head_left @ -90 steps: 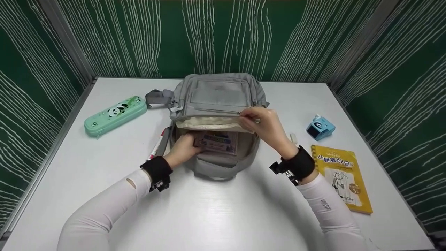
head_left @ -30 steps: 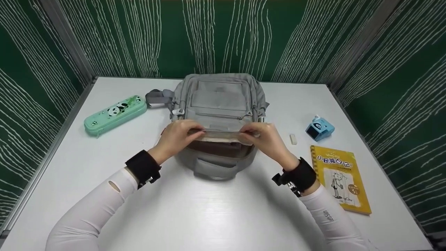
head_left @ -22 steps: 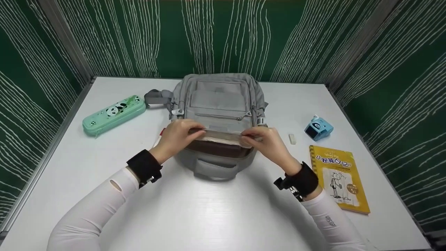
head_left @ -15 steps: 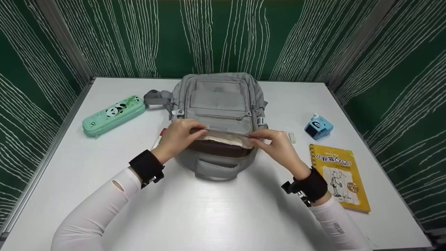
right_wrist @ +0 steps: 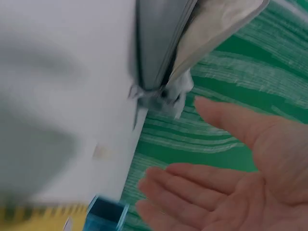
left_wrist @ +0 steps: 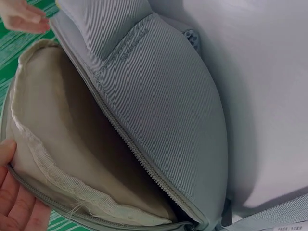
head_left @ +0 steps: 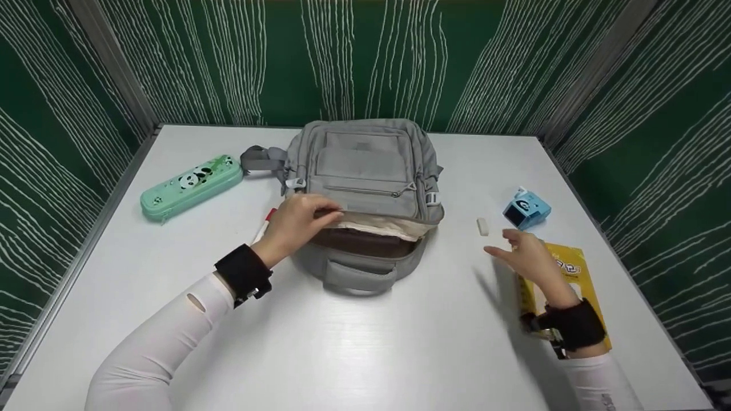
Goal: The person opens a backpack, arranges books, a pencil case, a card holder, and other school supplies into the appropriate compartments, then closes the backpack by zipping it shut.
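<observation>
A grey backpack (head_left: 360, 162) lies on the white table with its main compartment unzipped toward the person. My left hand (head_left: 297, 222) pinches the edge of the opened flap (left_wrist: 57, 178) between thumb and fingers, holding the mouth apart. The pale lining and a dark interior show inside. My right hand (head_left: 528, 257) is in the air over the yellow book (head_left: 591, 308), thumb and fingers spread, holding nothing. In the right wrist view its palm faces the camera with the fingers extended. A small white eraser (head_left: 482, 226) lies just beyond its fingertips.
A blue pencil sharpener-like box (head_left: 526, 209) stands behind the book. A mint pencil case (head_left: 191, 187) with a panda lies at the left. A red-capped marker (head_left: 264, 225) is partly hidden behind the left hand. Green walls enclose the table's back and sides.
My left hand came out of the backpack and took hold of the flap's edge. My right hand let go of the flap and moved right, over the book.
</observation>
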Tool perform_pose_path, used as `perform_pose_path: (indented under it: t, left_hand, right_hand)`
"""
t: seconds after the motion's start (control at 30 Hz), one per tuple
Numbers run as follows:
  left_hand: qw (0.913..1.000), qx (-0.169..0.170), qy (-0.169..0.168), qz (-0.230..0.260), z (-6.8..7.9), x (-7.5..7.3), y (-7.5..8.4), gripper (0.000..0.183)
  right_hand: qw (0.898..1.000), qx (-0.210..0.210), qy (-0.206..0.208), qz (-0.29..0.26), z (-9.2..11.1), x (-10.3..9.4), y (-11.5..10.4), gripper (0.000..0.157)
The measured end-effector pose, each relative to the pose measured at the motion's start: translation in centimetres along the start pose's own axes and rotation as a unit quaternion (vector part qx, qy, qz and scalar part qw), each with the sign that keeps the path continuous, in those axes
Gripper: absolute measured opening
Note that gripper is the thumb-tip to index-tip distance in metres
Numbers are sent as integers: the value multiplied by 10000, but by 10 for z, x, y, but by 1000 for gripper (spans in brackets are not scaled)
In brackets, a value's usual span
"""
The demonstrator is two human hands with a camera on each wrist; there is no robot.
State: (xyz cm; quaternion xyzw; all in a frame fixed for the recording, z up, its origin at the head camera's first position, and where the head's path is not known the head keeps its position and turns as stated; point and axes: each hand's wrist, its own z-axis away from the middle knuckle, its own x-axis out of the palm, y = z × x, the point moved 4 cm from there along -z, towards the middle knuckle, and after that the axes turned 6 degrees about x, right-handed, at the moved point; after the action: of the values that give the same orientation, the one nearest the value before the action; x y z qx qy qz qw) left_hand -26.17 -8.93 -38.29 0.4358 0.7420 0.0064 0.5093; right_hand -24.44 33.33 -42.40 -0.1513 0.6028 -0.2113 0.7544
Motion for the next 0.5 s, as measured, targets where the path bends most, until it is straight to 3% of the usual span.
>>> perform_pose_path:
  t: [0.13, 0.23, 0.5]
  left_hand:
    - [10000, 6, -7, -20, 1, 0, 1, 20]
    - [10000, 13, -23, -42, 1, 1, 1, 20]
    - [10000, 18, -78, -43, 2, 2, 1, 19]
  right_hand:
    - [9943, 592, -716, 531, 4, -10, 39, 96]
    - [9887, 960, -973, 611, 9, -16, 64, 100]
    - [9800, 1636, -1022, 494, 17, -23, 114, 100]
